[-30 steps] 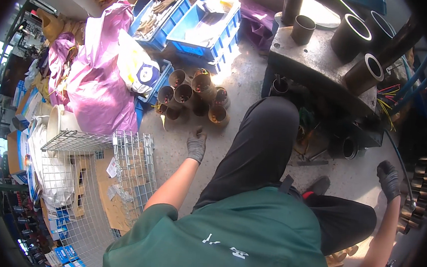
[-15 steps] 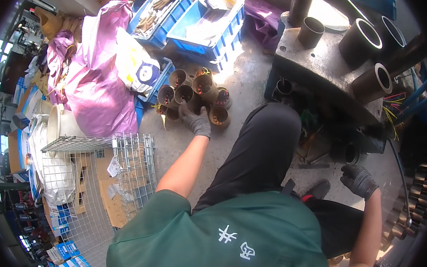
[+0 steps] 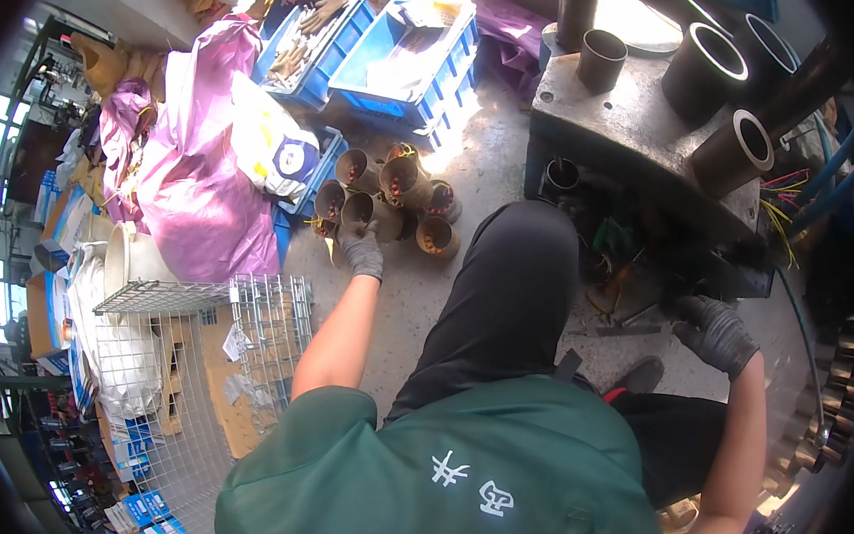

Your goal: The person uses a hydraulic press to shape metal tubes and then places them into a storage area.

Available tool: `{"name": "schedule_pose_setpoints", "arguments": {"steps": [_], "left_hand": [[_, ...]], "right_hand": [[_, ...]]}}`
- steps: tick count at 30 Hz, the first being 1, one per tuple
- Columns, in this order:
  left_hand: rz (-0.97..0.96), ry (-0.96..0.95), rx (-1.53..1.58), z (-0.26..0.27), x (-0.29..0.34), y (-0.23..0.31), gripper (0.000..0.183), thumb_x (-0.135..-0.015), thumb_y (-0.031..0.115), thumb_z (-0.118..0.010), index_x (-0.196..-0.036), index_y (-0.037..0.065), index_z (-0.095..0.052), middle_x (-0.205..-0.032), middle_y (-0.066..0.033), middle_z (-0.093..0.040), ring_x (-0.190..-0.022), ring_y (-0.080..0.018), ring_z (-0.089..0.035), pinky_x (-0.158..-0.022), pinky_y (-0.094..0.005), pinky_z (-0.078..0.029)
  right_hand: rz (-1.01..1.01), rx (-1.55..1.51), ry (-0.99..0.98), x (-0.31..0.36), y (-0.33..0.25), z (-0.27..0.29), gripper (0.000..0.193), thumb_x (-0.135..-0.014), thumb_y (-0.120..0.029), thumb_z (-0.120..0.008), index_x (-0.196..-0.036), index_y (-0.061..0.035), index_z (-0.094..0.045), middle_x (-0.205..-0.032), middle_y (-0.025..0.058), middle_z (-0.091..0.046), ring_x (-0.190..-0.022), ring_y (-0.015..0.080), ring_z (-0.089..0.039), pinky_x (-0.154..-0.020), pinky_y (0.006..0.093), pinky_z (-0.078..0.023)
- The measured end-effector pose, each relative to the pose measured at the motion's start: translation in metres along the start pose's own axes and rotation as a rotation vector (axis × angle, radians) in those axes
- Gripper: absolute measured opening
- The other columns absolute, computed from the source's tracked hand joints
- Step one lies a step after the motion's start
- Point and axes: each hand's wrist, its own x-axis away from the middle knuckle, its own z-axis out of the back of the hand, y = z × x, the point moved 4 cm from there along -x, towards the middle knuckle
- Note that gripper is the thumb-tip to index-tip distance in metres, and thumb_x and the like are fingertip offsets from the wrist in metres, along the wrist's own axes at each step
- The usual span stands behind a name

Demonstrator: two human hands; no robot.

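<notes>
My left hand (image 3: 362, 254), in a grey work glove, grips the near rim of a brownish metal tube (image 3: 382, 221) in a cluster on the floor. Similar short tubes (image 3: 405, 183) stand and lean around it, some with small reddish pieces inside. Another tube (image 3: 437, 238) stands just right of the cluster. My right hand (image 3: 718, 336), also gloved, reaches into the shadow below the heavy metal bench (image 3: 606, 100). Its thumb looks apart from the fingers, but the fingertips fade into the dark, so whether it holds anything is unclear.
Thick pipe pieces (image 3: 732, 153) stand and lean on the bench. Blue crates (image 3: 391, 91) with gloves and papers are at the back. Purple sacking (image 3: 193, 178) and a wire cage (image 3: 168, 377) line the left side. A dark hose (image 3: 804, 347) and stacked tubes (image 3: 845, 370) are at the right.
My left hand has shifted left, and the tube at its fingers has come slightly nearer to me. My right hand has moved forward into the bench's shadow, where a dark tube showed before.
</notes>
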Motion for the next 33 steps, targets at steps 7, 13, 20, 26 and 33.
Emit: {"name": "schedule_pose_setpoints", "arguments": {"steps": [7,13,20,26,33], "left_hand": [[0.559,0.008,1.063,0.050,0.036,0.002,0.052,-0.096,0.031,-0.068,-0.140,0.007,-0.054,-0.134,-0.0129,-0.062,-0.118,-0.0343,-0.062,-0.097,-0.0552,-0.055],[0.266,-0.555,1.441,0.039,0.026,0.127,0.065,-0.095,0.046,-0.053,-0.148,0.008,-0.049,-0.146,-0.0162,-0.053,-0.137,-0.0369,-0.049,-0.116,-0.0549,-0.039],[0.154,-0.772,1.343,-0.029,0.026,0.297,0.052,-0.098,0.031,-0.045,-0.143,0.005,-0.051,-0.141,-0.0130,-0.058,-0.132,-0.0316,-0.054,-0.113,-0.0470,-0.043],[0.239,-1.290,1.705,-0.090,0.083,0.457,0.056,-0.091,0.020,-0.057,-0.142,-0.002,-0.048,-0.140,-0.0212,-0.056,-0.130,-0.0352,-0.056,-0.119,-0.0500,-0.040],[0.065,-1.130,1.312,-0.165,0.114,0.577,0.044,-0.100,0.024,-0.059,-0.132,-0.006,-0.053,-0.136,-0.0223,-0.055,-0.131,-0.0300,-0.053,-0.110,-0.0474,-0.048]], "right_hand": [[-0.012,-0.019,-0.009,0.002,-0.001,0.001,0.043,-0.085,-0.020,-0.073,-0.123,0.0012,-0.067,-0.110,0.0221,-0.072,-0.100,0.0382,-0.070,-0.089,0.0444,-0.056],[-0.084,-0.030,-0.072,0.000,-0.001,0.007,0.043,-0.085,-0.023,-0.071,-0.121,0.0000,-0.068,-0.109,0.0223,-0.072,-0.102,0.0403,-0.069,-0.092,0.0453,-0.056],[-0.059,0.012,-0.077,-0.009,0.015,0.009,0.047,-0.088,-0.030,-0.066,-0.127,-0.0035,-0.067,-0.111,0.0234,-0.072,-0.105,0.0407,-0.069,-0.094,0.0463,-0.055],[-0.113,-0.015,-0.079,-0.020,0.037,0.007,0.047,-0.095,-0.039,-0.064,-0.133,-0.0125,-0.067,-0.117,0.0231,-0.071,-0.109,0.0417,-0.067,-0.097,0.0460,-0.053],[-0.131,-0.060,-0.058,-0.015,0.041,0.020,0.051,-0.092,-0.036,-0.065,-0.135,-0.0086,-0.064,-0.119,0.0235,-0.071,-0.112,0.0419,-0.067,-0.099,0.0462,-0.052]]}}
